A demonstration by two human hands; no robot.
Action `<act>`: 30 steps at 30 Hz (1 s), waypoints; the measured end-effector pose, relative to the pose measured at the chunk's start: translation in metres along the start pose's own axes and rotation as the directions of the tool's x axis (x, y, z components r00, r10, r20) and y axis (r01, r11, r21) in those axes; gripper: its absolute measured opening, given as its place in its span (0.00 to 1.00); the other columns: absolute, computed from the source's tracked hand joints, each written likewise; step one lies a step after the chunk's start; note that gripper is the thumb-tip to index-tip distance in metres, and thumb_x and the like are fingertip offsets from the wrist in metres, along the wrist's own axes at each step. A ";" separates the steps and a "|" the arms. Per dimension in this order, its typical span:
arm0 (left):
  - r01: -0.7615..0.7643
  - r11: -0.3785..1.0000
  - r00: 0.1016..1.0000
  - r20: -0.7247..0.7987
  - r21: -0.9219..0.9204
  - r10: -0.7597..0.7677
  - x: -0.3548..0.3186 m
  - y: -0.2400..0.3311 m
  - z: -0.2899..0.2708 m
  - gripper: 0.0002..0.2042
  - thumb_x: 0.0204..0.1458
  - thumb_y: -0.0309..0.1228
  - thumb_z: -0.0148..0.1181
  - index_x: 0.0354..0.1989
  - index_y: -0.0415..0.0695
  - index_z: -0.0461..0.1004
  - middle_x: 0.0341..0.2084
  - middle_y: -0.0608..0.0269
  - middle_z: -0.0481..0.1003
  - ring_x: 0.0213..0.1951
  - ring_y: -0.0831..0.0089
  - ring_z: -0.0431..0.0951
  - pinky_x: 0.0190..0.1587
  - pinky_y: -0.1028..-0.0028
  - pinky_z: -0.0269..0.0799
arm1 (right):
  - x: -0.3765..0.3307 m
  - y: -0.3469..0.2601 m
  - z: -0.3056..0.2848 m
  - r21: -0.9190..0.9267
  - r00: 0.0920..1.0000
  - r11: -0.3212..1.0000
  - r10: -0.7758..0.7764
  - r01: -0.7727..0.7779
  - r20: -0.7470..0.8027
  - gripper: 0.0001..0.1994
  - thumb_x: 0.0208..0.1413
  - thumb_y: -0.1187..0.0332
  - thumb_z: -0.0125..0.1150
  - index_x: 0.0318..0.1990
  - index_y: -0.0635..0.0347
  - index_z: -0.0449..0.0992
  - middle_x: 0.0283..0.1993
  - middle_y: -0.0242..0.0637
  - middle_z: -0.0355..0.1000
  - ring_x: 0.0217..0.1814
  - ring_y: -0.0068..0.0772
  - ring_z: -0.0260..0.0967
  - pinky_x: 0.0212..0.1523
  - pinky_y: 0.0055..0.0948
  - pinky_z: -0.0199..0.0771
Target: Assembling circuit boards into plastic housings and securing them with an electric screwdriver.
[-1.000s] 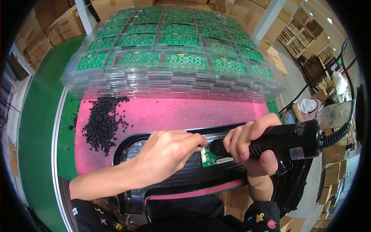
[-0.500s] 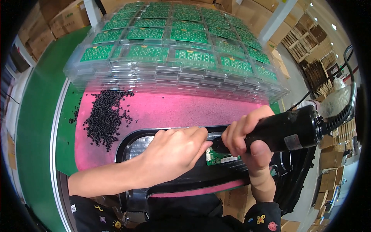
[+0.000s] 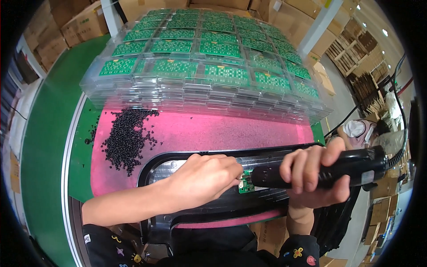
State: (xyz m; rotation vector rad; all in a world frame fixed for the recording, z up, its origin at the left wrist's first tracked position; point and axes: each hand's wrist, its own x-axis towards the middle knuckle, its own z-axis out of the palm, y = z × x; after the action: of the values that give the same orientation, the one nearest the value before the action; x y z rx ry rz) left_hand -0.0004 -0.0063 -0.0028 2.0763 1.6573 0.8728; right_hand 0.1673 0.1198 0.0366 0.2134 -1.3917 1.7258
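My right hand (image 3: 313, 171) is wrapped round a black corded electric screwdriver (image 3: 362, 165), which lies nearly level with its nose pointing left. Close to that nose, the thumb and fingers of my left hand (image 3: 207, 177) are pinched together; whatever is between them is too small to make out. Below both hands is a small green circuit board (image 3: 245, 186), seated in a long black plastic housing (image 3: 209, 208) with a curved raised rim. The hands and the tool partly cover the board.
A pile of small black screws (image 3: 126, 140) lies on the pink mat (image 3: 222, 131), left of the housing. Stacked clear plastic trays (image 3: 195, 95) of green circuit boards (image 3: 227, 73) stand behind. At the right, another person (image 3: 358, 131) is partly visible beyond the cord.
The screwdriver has swung to a more level position, its nose shifting slightly right and down, while my right hand has moved right. My left hand stays pinched by the board. The view has shifted slightly.
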 end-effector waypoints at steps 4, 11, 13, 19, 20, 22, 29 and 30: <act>-0.102 0.994 0.992 -0.072 -0.026 0.100 0.002 -0.002 0.001 0.06 0.52 0.28 0.63 0.34 0.40 0.73 0.29 0.58 0.75 0.32 0.56 0.78 0.31 0.62 0.74 | -0.007 -0.010 -0.006 0.098 0.999 0.995 -0.015 0.019 -0.043 0.21 0.61 0.45 0.56 0.43 0.52 0.61 0.19 0.28 0.64 0.14 0.24 0.61 0.24 0.31 0.69; -0.157 0.987 0.985 -0.082 -0.023 0.154 0.007 0.001 -0.002 0.10 0.49 0.30 0.67 0.34 0.40 0.73 0.29 0.60 0.76 0.32 0.60 0.79 0.30 0.65 0.75 | -0.012 -0.016 -0.002 0.123 0.992 0.992 0.025 -0.009 -0.128 0.21 0.61 0.45 0.55 0.44 0.52 0.61 0.20 0.29 0.65 0.17 0.25 0.62 0.29 0.34 0.70; -0.157 0.988 0.979 -0.129 -0.004 0.155 0.006 0.007 -0.005 0.12 0.47 0.31 0.69 0.35 0.40 0.74 0.30 0.59 0.77 0.32 0.63 0.79 0.30 0.67 0.77 | -0.016 -0.013 -0.002 0.158 0.986 0.986 0.068 -0.043 -0.153 0.22 0.60 0.44 0.56 0.45 0.52 0.61 0.22 0.30 0.65 0.19 0.26 0.63 0.33 0.36 0.70; -0.169 0.977 0.967 -0.172 0.128 0.189 0.000 0.010 -0.003 0.10 0.43 0.24 0.67 0.34 0.39 0.75 0.29 0.59 0.77 0.30 0.64 0.80 0.29 0.70 0.77 | -0.012 -0.007 0.009 0.017 0.982 1.000 0.008 -0.005 -0.190 0.19 0.62 0.46 0.52 0.41 0.52 0.62 0.17 0.24 0.60 0.13 0.20 0.57 0.21 0.26 0.64; -0.166 0.977 0.965 -0.181 0.133 0.188 0.000 0.011 -0.003 0.10 0.41 0.21 0.66 0.33 0.39 0.76 0.27 0.60 0.78 0.29 0.64 0.80 0.28 0.70 0.78 | -0.011 -0.012 0.008 0.014 0.982 1.000 0.008 -0.005 -0.191 0.19 0.62 0.46 0.52 0.41 0.52 0.62 0.17 0.24 0.60 0.13 0.20 0.57 0.21 0.26 0.64; -0.121 0.977 0.950 -0.266 0.175 0.165 0.002 0.011 -0.009 0.10 0.39 0.17 0.63 0.32 0.38 0.76 0.26 0.59 0.78 0.27 0.66 0.80 0.27 0.70 0.77 | -0.012 -0.023 0.004 -0.068 0.983 0.982 0.170 -0.175 -0.070 0.21 0.58 0.47 0.57 0.41 0.54 0.62 0.17 0.27 0.62 0.13 0.23 0.59 0.20 0.27 0.65; -0.036 0.999 0.972 -0.230 0.013 0.038 0.000 0.008 -0.002 0.04 0.49 0.20 0.63 0.33 0.37 0.77 0.28 0.56 0.78 0.30 0.58 0.80 0.31 0.65 0.75 | -0.017 -0.011 0.010 -0.025 0.950 0.950 0.308 -0.310 -0.050 0.21 0.53 0.53 0.65 0.42 0.57 0.63 0.17 0.30 0.63 0.13 0.27 0.61 0.21 0.31 0.66; -0.016 1.000 0.979 -0.203 0.004 0.016 0.000 0.007 -0.001 0.04 0.50 0.21 0.63 0.34 0.37 0.77 0.28 0.55 0.78 0.31 0.57 0.79 0.31 0.64 0.75 | -0.017 -0.012 0.010 -0.039 0.942 0.942 0.333 -0.335 -0.043 0.21 0.52 0.54 0.65 0.41 0.58 0.63 0.17 0.31 0.63 0.14 0.27 0.61 0.21 0.31 0.66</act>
State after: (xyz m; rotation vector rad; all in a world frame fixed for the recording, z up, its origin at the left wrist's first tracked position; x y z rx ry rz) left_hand 0.0040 -0.0081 0.0025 2.0631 1.7445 1.1218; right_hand 0.1819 0.1020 0.0379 -0.0863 -1.5042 1.9581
